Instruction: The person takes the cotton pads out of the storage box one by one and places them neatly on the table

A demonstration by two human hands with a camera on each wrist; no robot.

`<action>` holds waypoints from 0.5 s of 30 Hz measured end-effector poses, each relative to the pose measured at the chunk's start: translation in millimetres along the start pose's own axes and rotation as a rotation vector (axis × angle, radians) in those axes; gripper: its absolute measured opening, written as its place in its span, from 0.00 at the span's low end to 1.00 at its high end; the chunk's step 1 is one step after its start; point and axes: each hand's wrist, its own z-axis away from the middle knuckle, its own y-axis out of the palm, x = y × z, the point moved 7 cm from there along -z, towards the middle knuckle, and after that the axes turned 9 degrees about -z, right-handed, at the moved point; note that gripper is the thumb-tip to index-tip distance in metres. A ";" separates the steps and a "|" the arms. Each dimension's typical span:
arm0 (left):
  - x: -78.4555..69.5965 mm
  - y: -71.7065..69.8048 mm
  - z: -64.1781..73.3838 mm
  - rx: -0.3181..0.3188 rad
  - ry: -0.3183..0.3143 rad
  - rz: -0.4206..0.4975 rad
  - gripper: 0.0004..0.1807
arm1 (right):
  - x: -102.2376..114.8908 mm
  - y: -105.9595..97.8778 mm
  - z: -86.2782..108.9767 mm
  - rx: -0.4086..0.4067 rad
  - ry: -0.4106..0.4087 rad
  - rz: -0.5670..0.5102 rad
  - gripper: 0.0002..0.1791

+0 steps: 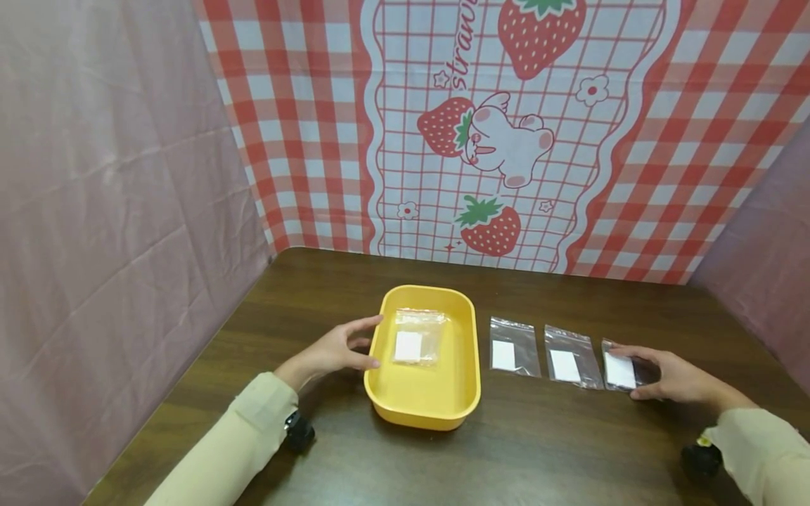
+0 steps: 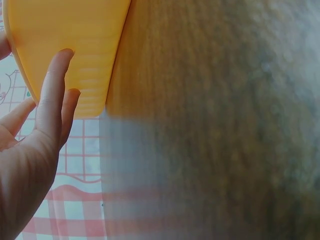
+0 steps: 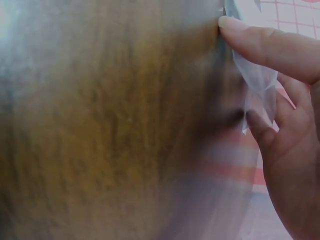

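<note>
A yellow plastic bin stands on the table, with a clear zip bag holding a white card lying in it. At its left side, my left hand touches the rim and outer wall with spread, fairly straight fingers; the left wrist view shows this hand close to the bin wall. Far to the right, my right hand holds a clear zip bag with a white card between thumb and fingers. In the right wrist view, clear plastic bends between the thumb and fingers of this hand.
Two more zip bags with white cards, a nearer one and a middle one, lie in a row between bin and right hand. A checked strawberry cloth hangs behind the brown table. Pink cloth hangs at the sides.
</note>
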 end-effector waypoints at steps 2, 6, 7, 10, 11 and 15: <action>0.0 -0.5 0.2 -0.003 -0.001 -0.001 0.45 | -0.2 0.0 -1.6 0.020 0.001 0.014 0.39; -0.3 -0.4 0.2 -0.002 0.005 0.004 0.45 | 0.0 -0.2 -3.6 0.044 -0.029 0.055 0.41; -0.5 -0.2 0.1 -0.001 0.008 0.006 0.45 | 0.3 0.0 -3.9 0.048 -0.043 0.068 0.41; -1.0 0.4 -0.2 0.000 0.012 0.006 0.44 | 0.0 1.4 -4.1 0.082 -0.047 0.061 0.41; -0.9 0.5 -0.3 0.000 0.011 0.005 0.44 | 0.0 2.0 -4.3 0.096 -0.048 0.049 0.41; -0.6 0.2 0.3 -0.005 0.003 -0.005 0.44 | -1.2 3.0 -5.2 0.130 -0.015 0.040 0.42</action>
